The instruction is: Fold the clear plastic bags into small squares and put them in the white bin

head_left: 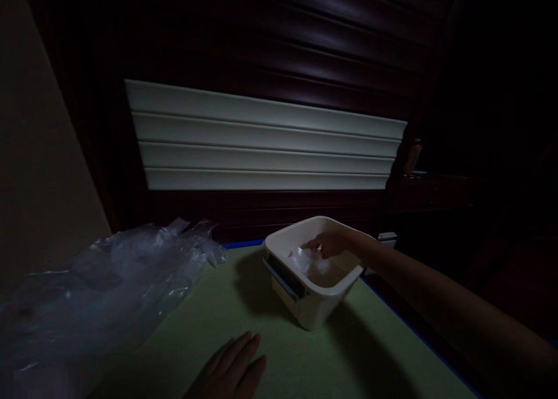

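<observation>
We have clr film (302,261) in bin (314,310), R hand (330,244) curled at it (grip unclear); L hand (233,365) open, empty; plastic heap (126,277) still outside.

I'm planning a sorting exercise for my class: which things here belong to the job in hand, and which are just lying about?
In use, it seems:
white container
clear plastic inside it, at the right hand
green tabletop beneath the container

Apparently lying about:
large crumpled plastic, apart from the container
bottle, far right, in the background
</observation>
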`<state>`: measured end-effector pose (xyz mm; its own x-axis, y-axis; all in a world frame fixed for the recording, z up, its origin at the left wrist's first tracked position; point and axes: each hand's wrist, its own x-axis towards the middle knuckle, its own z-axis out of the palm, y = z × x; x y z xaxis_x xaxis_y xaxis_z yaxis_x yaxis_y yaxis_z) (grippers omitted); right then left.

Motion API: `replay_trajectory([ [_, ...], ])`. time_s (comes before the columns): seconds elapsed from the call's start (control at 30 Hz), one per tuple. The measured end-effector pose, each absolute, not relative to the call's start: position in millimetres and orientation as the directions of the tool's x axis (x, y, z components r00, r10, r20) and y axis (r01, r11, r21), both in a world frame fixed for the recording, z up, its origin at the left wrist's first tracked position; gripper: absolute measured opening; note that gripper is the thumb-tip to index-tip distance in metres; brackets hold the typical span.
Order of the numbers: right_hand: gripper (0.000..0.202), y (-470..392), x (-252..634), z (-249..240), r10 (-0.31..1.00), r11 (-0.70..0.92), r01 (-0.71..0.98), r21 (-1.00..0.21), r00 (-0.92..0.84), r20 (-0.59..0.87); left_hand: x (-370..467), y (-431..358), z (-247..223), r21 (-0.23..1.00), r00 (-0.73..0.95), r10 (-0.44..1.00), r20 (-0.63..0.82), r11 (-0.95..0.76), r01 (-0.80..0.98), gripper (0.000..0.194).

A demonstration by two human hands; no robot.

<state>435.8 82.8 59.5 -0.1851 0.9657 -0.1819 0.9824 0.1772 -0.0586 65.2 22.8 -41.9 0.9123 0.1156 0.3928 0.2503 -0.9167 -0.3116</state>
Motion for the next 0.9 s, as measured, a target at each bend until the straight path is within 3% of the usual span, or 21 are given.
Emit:
replay_trajectory([
  [0.17,0.027,82,431,71,0.986,0.073,0.997,-0.040,-0.078,-0.150,66,22,-42,-0.315,0.927,0.123,0.353,-0.918,0.241,0.029],
  [0.4,0.026,71,403,105,0.999,0.003,1.000,0.007,-0.003,0.033,68,6,-27,-0.179,0.928,0.240,0.286,-0.938,0.298,0.042],
  [0.63,0.026,47,319,135,0.956,0.169,0.985,0.030,-0.171,0.240,75,-16,-8,0.124,0.831,0.485,0.271,-0.874,0.470,0.037],
  [0.9,0.019,18,209,106,0.825,0.431,0.901,0.056,-0.418,0.379,31,-9,-15,0.124,0.735,0.616,0.283,-0.784,0.609,0.035],
])
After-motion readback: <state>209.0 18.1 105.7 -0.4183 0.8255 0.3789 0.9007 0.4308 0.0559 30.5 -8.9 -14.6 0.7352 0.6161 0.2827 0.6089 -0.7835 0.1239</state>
